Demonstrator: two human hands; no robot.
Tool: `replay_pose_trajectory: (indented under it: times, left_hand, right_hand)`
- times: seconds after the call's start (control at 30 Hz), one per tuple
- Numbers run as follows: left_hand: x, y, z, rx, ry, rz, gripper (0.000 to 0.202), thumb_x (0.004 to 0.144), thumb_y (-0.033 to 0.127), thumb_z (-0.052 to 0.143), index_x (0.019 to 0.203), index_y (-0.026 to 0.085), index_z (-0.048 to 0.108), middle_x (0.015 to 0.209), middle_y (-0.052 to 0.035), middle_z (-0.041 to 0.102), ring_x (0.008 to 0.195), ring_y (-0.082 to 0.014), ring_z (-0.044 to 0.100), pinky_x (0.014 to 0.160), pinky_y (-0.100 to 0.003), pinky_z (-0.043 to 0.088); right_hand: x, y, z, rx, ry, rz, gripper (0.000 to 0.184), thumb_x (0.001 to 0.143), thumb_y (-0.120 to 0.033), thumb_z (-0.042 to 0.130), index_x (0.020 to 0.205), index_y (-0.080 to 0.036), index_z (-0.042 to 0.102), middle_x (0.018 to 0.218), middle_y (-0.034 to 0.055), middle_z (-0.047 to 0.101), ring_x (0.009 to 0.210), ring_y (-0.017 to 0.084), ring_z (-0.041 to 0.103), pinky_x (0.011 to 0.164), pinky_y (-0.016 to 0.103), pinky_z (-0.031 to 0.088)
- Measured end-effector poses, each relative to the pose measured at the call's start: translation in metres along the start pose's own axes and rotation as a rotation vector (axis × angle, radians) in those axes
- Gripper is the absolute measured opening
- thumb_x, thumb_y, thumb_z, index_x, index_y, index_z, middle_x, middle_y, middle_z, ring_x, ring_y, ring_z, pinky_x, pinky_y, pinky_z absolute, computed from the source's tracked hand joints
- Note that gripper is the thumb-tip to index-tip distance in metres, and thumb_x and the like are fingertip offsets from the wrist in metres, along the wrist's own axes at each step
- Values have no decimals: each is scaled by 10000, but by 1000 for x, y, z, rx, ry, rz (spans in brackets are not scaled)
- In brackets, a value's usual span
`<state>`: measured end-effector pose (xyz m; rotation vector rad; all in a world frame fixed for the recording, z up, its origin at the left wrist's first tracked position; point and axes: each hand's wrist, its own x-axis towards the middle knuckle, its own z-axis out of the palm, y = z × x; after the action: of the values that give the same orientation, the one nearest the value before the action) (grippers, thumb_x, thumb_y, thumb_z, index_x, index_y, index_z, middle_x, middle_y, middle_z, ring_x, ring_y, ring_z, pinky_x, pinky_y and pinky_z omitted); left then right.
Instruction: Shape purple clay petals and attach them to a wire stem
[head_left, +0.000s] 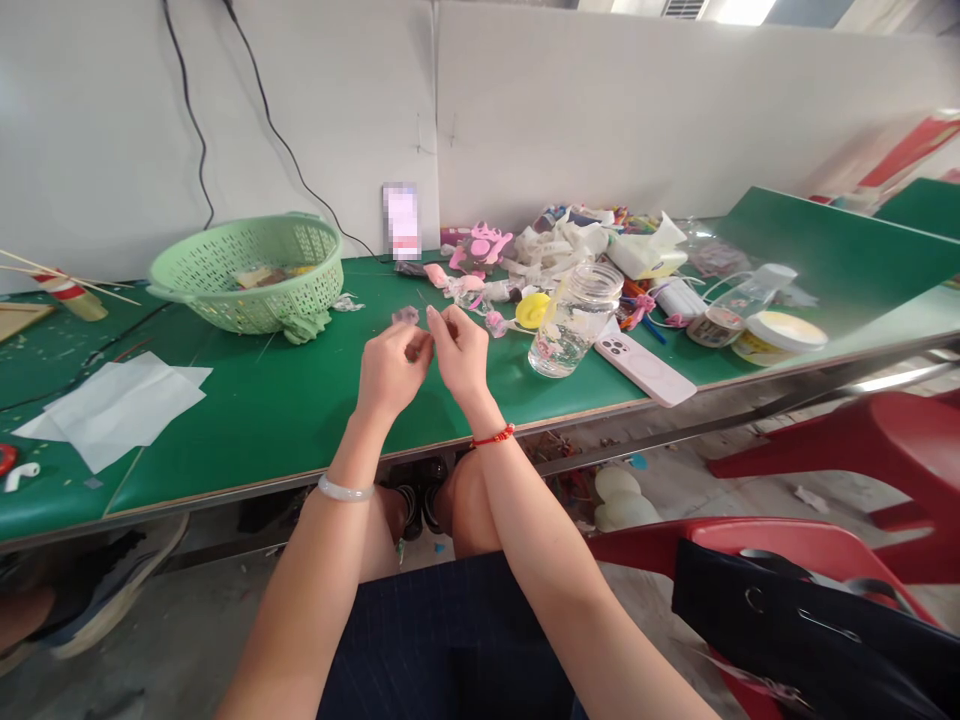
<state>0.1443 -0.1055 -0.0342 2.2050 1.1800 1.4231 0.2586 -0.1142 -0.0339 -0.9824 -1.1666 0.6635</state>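
Over the green tabletop (277,400), my left hand (391,368) and my right hand (459,352) meet, fingertips close together. Both are closed in a pinch. A small, sheer, pale purple piece (406,315) shows just beyond my left fingers; I cannot tell whether it is held or lies on the table. A thin wire-like line (421,297) rises near my right fingertips, too fine to name. To the right of my right hand are a pink bead-like piece (496,323), a yellow round piece (533,310) and a clear jar (566,335), its contents unclear.
A green basket (247,300) stands back left, with white sheets (131,410) in front. A lit phone (401,220) leans on the wall. Right of the jar lie a pink phone (646,368), a tub (780,338) and a heap of scraps (559,248). Red chairs (892,460) stand right.
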Motion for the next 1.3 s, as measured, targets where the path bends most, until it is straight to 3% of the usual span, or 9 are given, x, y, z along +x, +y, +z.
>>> replay_pose_trajectory:
  times: [0.13,0.27,0.37,0.43,0.53,0.6,0.83,1.17,1.3]
  left_hand:
    - [-2,4,1,206,-49,20,213,825,146,630,662,223,516,704,-57,596,688,-213,560,626,-313,333]
    - [-2,6,-1,186,-91,0,186,854,137,609,705,216,532,756,-65,608,711,-220,573,634,-316,336]
    - [0,3,-3,-2,-57,-49,281,922,291,625,669,213,530,677,-29,568,635,-175,512,626,-306,345]
    - [2,0,-6,-207,-36,-121,337,934,448,636,702,209,583,647,-10,570,618,-158,503,619,-292,377]
    - [5,-3,-11,-468,-75,-242,440,855,634,693,793,198,689,724,-24,664,655,-152,552,628,-280,432]
    - [6,-2,-14,-547,-154,-281,487,791,675,744,802,188,740,790,-48,723,681,-155,583,637,-281,451]
    - [3,3,-16,-655,-320,-280,428,705,543,880,934,186,820,1030,-104,805,911,-231,709,795,-331,557]
    - [2,2,-15,-590,-278,-201,316,810,426,799,1001,175,800,1065,-104,789,877,-205,697,772,-313,558]
    - [-1,4,-14,-500,-221,-129,264,837,379,760,1008,181,789,1089,-98,770,878,-200,691,784,-316,556]
  right_hand:
    - [-3,-3,1,-102,-29,-67,451,946,-360,630,613,-219,360,596,-46,367,620,123,327,595,253,268]
    - [-1,-4,1,-84,-26,-74,434,951,-333,617,611,-216,374,593,-49,372,615,117,335,595,249,276]
    - [3,-2,0,66,39,0,480,933,-347,648,588,-212,342,563,-66,315,574,96,296,562,235,274]
    - [7,0,-2,233,64,127,519,913,-375,685,583,-214,318,538,-80,272,521,80,257,514,230,255]
    - [10,0,-6,512,-4,321,538,920,-373,685,586,-216,294,508,-97,220,448,62,180,438,229,199]
    - [12,-2,-9,648,-66,389,513,943,-327,654,589,-213,301,502,-102,214,422,53,151,410,221,182]
    - [14,-10,-12,758,-90,552,470,985,-261,579,611,-211,300,490,-108,228,379,38,151,360,182,188]
    - [14,-16,-12,816,-76,625,481,1015,-251,552,612,-209,292,479,-118,220,369,30,109,343,165,172]
    - [13,-13,-10,769,-42,547,501,1003,-274,577,606,-211,279,474,-115,219,375,37,120,352,179,183]
